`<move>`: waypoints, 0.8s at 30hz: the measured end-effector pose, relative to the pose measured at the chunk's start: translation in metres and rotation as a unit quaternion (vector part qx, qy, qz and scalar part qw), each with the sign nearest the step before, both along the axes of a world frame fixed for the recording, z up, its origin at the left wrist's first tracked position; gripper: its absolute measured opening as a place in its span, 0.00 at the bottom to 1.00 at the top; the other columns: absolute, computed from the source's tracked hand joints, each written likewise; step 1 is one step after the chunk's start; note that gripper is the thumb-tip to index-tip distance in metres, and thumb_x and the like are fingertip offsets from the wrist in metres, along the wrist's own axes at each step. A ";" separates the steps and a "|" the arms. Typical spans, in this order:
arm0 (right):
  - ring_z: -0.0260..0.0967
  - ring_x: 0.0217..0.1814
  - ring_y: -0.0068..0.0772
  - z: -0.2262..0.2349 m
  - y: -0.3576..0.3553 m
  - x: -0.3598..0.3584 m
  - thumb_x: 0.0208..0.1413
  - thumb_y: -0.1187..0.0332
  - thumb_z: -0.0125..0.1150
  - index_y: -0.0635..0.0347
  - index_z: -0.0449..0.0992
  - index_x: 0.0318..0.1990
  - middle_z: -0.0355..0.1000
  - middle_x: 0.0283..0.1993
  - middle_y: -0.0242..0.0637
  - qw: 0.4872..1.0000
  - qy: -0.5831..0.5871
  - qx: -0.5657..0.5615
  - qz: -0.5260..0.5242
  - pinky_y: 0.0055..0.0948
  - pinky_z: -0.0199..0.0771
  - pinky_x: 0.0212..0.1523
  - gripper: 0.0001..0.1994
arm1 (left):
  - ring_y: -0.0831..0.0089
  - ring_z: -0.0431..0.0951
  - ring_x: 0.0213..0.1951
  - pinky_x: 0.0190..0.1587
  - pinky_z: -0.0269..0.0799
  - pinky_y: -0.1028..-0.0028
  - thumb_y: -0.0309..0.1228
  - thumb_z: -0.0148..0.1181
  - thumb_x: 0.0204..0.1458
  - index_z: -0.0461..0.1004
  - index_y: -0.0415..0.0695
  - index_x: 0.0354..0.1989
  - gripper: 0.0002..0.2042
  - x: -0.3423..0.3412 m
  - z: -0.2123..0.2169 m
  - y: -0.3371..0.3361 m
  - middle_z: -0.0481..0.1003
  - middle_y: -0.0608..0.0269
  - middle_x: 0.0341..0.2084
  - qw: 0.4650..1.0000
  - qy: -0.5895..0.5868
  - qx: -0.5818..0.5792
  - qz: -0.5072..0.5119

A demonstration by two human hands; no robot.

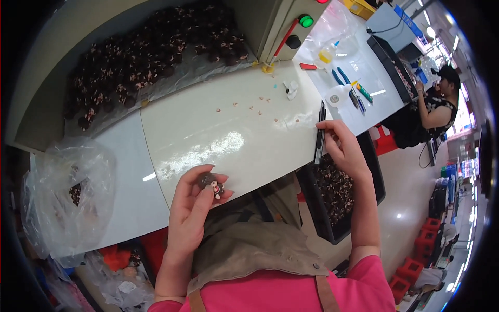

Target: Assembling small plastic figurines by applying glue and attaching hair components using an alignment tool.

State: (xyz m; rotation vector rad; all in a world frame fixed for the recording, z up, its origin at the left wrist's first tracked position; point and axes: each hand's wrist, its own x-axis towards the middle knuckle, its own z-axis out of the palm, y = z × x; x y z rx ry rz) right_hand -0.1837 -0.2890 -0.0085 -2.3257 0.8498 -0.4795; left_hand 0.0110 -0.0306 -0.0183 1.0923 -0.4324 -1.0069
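Head view: the left hand (pixel 193 205) is raised over the near edge of the white counter (pixel 208 130), its grip closed around a small dark brown figurine (pixel 211 184) with pink and white markings, pinched between thumb and fingertips. The figurine sits just above the counter's front edge, close to the person's apron.

The right hand (pixel 344 148) is further right, at the counter's right edge, its grip closed on a black marker pen (pixel 319 136) held nearly upright, tip downward. Just below and beside this hand is a black tray (pixel 358 218) filled with many more small dark pieces, set lower than the counter.

At the back left of the counter, a large heap of similar dark figurines (pixel 150 57) lies on a clear plastic sheet. A crumpled clear plastic bag (pixel 67 192) with a few dark pieces inside rests at the far left. Small pink scraps (pixel 254 108) are scattered across the middle of the counter. To the right, on a further surface, lie blue-handled tools (pixel 344 79) and a small white bottle (pixel 337 94). A grey box with a green button (pixel 306 21) stands behind. Another person (pixel 434 106) sits at the far right, well apart.
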 end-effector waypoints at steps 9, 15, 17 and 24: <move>0.62 0.33 0.18 0.010 -0.016 0.033 0.52 0.75 0.53 0.63 0.68 0.38 0.64 0.31 0.29 0.995 -0.055 0.070 -0.041 0.19 0.63 0.35 0.06 | 0.72 0.70 0.44 0.50 0.67 0.71 0.24 0.45 0.57 0.58 0.38 0.54 0.16 0.013 -0.004 -0.011 0.67 0.54 0.44 0.998 -0.030 -0.043 -0.021; 0.66 0.38 0.36 0.010 -0.017 0.064 0.52 0.76 0.50 0.60 0.69 0.39 0.64 0.39 0.40 0.988 0.062 -0.143 0.017 0.28 0.66 0.39 0.08 | 0.71 0.70 0.44 0.50 0.67 0.71 0.24 0.45 0.57 0.58 0.37 0.54 0.16 0.018 -0.011 -0.010 0.66 0.53 0.45 0.996 -0.029 -0.071 -0.047; 0.66 0.38 0.39 0.004 -0.023 0.064 0.51 0.76 0.50 0.60 0.69 0.40 0.64 0.40 0.41 0.978 0.106 -0.179 -0.005 0.30 0.66 0.39 0.08 | 0.71 0.70 0.44 0.51 0.67 0.71 0.24 0.45 0.57 0.58 0.37 0.54 0.16 0.018 -0.011 -0.008 0.66 0.53 0.45 0.996 -0.027 -0.073 -0.050; 0.67 0.32 0.37 0.002 -0.024 0.069 0.54 0.75 0.48 0.59 0.69 0.42 0.64 0.38 0.38 0.954 0.063 -0.290 -0.035 0.30 0.67 0.34 0.09 | 0.71 0.70 0.45 0.51 0.66 0.70 0.23 0.45 0.57 0.58 0.36 0.54 0.16 0.017 -0.012 -0.004 0.66 0.57 0.43 0.994 -0.042 -0.089 -0.041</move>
